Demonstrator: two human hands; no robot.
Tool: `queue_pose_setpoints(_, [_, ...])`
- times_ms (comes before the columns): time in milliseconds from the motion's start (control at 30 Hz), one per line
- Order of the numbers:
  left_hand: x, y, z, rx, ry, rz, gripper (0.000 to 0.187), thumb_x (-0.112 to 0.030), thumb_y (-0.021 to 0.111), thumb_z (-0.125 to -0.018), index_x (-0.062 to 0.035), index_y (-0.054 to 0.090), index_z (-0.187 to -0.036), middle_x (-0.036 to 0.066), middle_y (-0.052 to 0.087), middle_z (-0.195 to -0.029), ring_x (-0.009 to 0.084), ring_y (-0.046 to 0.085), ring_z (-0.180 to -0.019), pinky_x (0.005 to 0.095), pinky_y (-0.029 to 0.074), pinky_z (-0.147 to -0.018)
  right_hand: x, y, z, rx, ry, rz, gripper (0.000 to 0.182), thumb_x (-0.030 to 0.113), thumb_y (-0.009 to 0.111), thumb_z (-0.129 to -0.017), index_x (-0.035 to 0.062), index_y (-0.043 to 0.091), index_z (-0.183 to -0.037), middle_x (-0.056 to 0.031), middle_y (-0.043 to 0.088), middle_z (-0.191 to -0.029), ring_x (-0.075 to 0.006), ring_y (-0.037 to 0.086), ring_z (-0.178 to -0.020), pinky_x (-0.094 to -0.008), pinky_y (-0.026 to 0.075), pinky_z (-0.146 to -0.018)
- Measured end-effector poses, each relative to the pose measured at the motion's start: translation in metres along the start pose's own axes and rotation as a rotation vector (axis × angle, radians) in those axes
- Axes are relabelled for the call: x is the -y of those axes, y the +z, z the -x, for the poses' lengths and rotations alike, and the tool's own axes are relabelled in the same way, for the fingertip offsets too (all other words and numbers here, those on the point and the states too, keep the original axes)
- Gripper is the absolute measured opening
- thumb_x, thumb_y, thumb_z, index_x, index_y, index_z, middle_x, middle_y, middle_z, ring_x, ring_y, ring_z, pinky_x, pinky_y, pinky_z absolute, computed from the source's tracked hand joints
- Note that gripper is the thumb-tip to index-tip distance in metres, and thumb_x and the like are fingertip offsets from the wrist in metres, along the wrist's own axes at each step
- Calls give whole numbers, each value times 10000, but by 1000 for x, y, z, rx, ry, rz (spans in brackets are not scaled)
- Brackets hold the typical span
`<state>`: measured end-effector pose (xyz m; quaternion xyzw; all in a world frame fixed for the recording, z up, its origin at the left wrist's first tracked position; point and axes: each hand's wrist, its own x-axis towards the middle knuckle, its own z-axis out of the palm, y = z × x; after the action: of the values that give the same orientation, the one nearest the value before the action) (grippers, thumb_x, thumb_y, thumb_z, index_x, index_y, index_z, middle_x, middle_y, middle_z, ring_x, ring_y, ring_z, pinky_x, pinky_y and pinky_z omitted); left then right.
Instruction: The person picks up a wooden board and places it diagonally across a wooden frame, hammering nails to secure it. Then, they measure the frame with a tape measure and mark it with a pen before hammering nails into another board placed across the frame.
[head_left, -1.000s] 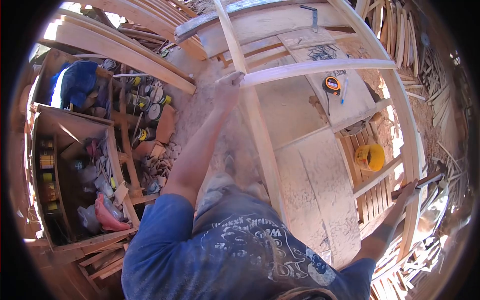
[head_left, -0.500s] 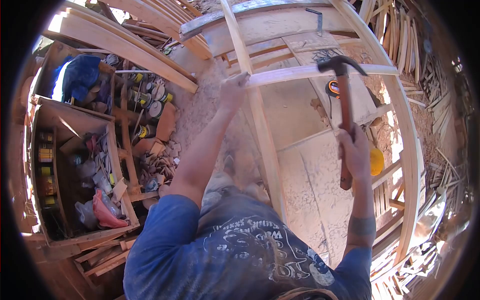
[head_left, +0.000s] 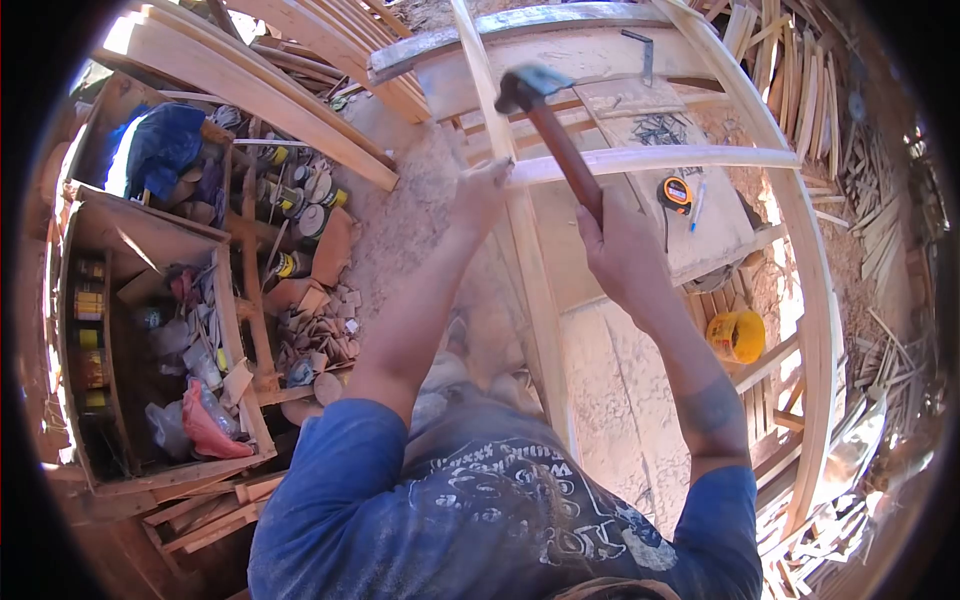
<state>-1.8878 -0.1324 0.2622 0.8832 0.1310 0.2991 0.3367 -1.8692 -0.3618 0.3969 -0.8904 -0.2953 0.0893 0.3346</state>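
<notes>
My left hand (head_left: 482, 196) is closed on the wooden frame where a crosspiece (head_left: 660, 158) meets the long near rail (head_left: 535, 280). In my right hand (head_left: 618, 245) is a claw hammer (head_left: 560, 135), gripped by its brown handle. The hammer head is raised near the rail, beyond my left hand, and slightly blurred. Under the frame, on the workbench (head_left: 615, 390), lie a tape measure (head_left: 675, 194), a pen (head_left: 698, 206) and a pile of nails (head_left: 660, 130). A metal square (head_left: 641, 52) is at the far end.
On the left stand wooden boxes (head_left: 150, 235) with bags and cans, beside scattered wood offcuts (head_left: 320, 330). Long planks (head_left: 250, 95) lean at the upper left. A yellow bucket (head_left: 735, 337) sits right of the bench, with wood strips (head_left: 805, 85) beyond the frame.
My right hand has swung the hammer left and away from me, over the crosspiece toward my left hand. The tape measure, pen and bucket are now more exposed. My left hand keeps its hold.
</notes>
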Motion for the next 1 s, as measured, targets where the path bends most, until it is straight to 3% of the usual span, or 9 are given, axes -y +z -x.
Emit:
queue_pose_setpoints(100, [-2, 0, 2, 31, -11, -10, 166, -112, 601, -912, -59, 700, -1034, 218, 667, -898, 399, 660, -848, 475, 509, -721, -23, 12, -11, 110, 41, 13, 295, 288, 502, -983, -4, 492, -1028, -294, 628, -791, -501, 613, -789, -581, 452, -684])
queue_pose_setpoints(200, [2, 3, 1, 0, 31, -16, 161, -107, 601, -909, -59, 705, -1022, 218, 668, -895, 396, 662, -833, 471, 514, -710, -17, -6, -7, -39, -110, 5, 299, 288, 497, -981, -5, 485, -1035, -291, 629, -790, -494, 615, -788, -581, 455, -691])
queue_pose_setpoints(400, [1, 2, 1, 7, 52, -65, 182, -90, 619, -887, -44, 711, -1038, 202, 679, -891, 388, 669, -830, 457, 524, -712, 8, -8, -1, -60, -16, -23, 330, 295, 485, -981, -23, 473, -1067, -298, 629, -809, -494, 616, -790, -577, 462, -700])
queue_pose_setpoints(500, [0, 0, 4, 53, 44, -99, 196, -83, 621, -884, -47, 708, -1056, 194, 685, -894, 383, 672, -837, 454, 527, -726, -29, 22, -14, 137, 57, 32, 323, 312, 510, -993, -10, 492, -995, -278, 624, -848, -478, 607, -839, -531, 459, -695])
queue_pose_setpoints(667, [5, -1, -1, 70, 84, -98, 211, -149, 587, -924, -73, 694, -1089, 189, 695, -940, 366, 680, -873, 453, 529, -750, -36, -1, 5, -30, 62, -81, 345, 315, 498, -985, -25, 518, -1041, -284, 631, -849, -495, 603, -841, -528, 475, -749])
queue_pose_setpoints(700, [5, -6, -4, 40, -62, -80, 227, -181, 562, -938, -76, 691, -1093, 192, 695, -955, 369, 678, -887, 458, 528, -756, -36, -6, 9, -61, 63, -93, 349, 311, 497, -980, -30, 523, -1049, -295, 639, -879, -493, 610, -866, -531, 475, -773])
queue_pose_setpoints(767, [6, -13, -11, -14, -350, -49, 274, -246, 512, -966, -81, 685, -1099, 199, 694, -987, 375, 673, -914, 468, 525, -769, -38, -20, 24, -13, 188, -224, 345, 310, 511, -980, -32, 523, -1021, -256, 629, -822, -429, 629, -776, -487, 493, -707])
queue_pose_setpoints(900, [17, 3, -15, 26, -310, -244, 381, -333, 417, -999, -65, 675, -1082, 247, 687, -950, 417, 663, -918, 515, 497, -794, -40, -20, 40, 60, 345, -412, 318, 295, 529, -983, -21, 515, -952, -131, 561, -692, -240, 599, -567, -374, 488, -521])
queue_pose_setpoints(1000, [22, 9, -9, 105, -233, -184, 451, -377, 416, -999, -14, 684, -1016, 279, 680, -931, 446, 654, -926, 530, 480, -823, -48, -5, 48, 120, 389, -627, 256, 271, 532, -1002, 35, 472, -925, -4, 475, -648, -82, 465, -444, -264, 406, -389])
